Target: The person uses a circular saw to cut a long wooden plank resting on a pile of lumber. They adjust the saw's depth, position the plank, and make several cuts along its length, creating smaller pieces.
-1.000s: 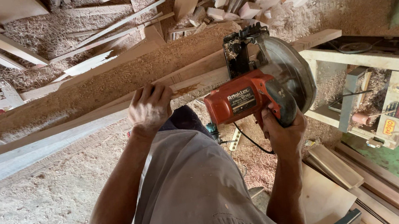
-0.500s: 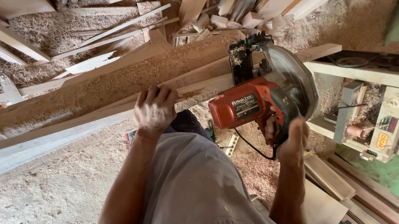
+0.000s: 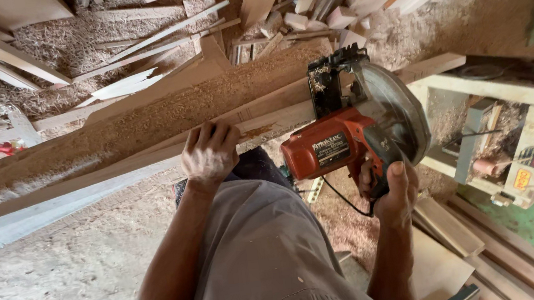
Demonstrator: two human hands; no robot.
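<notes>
Though sawdust-flecked, red circular saw (image 3: 352, 137)

Both hands' fingers (image 3: 212, 136) curled, gripping

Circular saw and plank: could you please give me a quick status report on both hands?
Left hand gripping long plank. Right hand holding red circular saw by its handle, blade at plank edge. Sawdust and offcuts beyond, none on the cut line.
</notes>
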